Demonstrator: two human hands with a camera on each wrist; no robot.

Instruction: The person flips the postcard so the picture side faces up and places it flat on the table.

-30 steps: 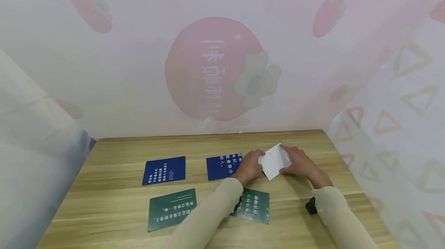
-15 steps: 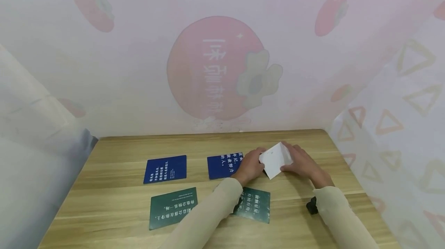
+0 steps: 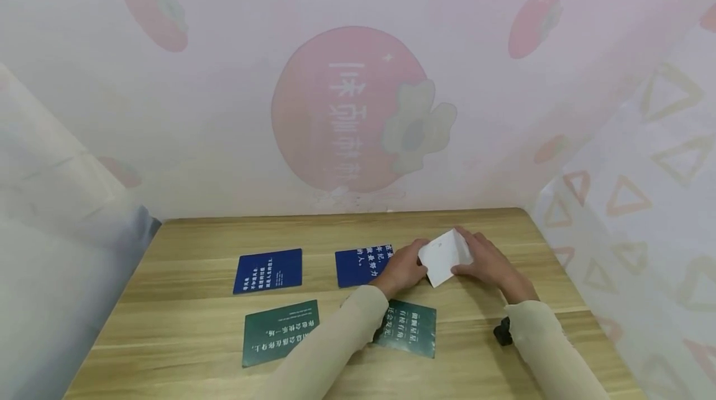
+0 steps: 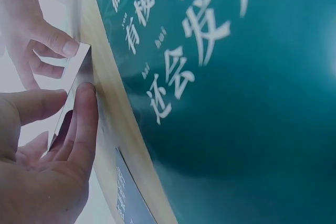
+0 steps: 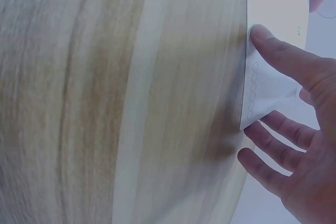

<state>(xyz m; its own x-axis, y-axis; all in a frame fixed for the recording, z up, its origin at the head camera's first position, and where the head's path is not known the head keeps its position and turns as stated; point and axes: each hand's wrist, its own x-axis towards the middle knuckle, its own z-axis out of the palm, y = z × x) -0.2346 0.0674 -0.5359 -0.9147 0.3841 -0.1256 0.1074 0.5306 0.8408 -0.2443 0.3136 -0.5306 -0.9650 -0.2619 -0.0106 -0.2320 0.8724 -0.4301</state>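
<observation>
A white-faced postcard [image 3: 439,259] with a row of printed ovals is held tilted over the table's right side, its far side bent up. My left hand [image 3: 400,268] pinches its left edge, thumb on the white face and fingers on the dark underside, as the left wrist view shows. On the opposite edge my right hand [image 3: 488,263] grips it, thumb [image 5: 278,51] on the white face and fingers behind. A blue postcard [image 3: 355,268] with white writing lies left of my left hand. Beneath my left forearm is a green postcard [image 3: 411,328], partly hidden.
Another blue postcard [image 3: 268,271] and a second green postcard [image 3: 276,331] lie farther left on the wooden table [image 3: 184,300]. A black object [image 3: 502,331] shows beside the right sleeve. A pale printed curtain [image 3: 224,139] stands behind the table.
Both hands keep hold of the white postcard in almost the same place. My left forearm has drawn slightly left, uncovering more writing on the green postcard below it.
</observation>
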